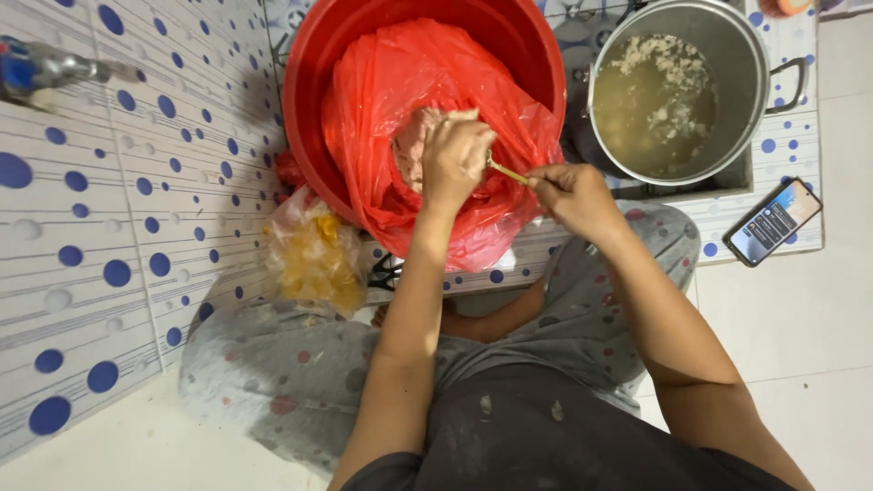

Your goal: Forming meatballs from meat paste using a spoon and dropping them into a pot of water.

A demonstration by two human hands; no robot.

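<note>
A red plastic basin [314, 100] stands on the floor, lined with a red plastic bag [382, 82] that holds pinkish minced paste [406, 145]. My left hand [455, 159] is closed around a lump of that paste over the bag. My right hand [568, 191] grips a thin yellowish spoon handle [509, 173] whose tip meets the left hand. To the right stands a large metal pot [737, 55] of cloudy broth with pale lumps floating on it.
A smartphone [773, 221] with a lit screen lies on the floor at right. A clear bag with yellow contents [314, 255] sits by my left knee. White tiles with blue dots cover the wall at left, with a metal tap [50, 68].
</note>
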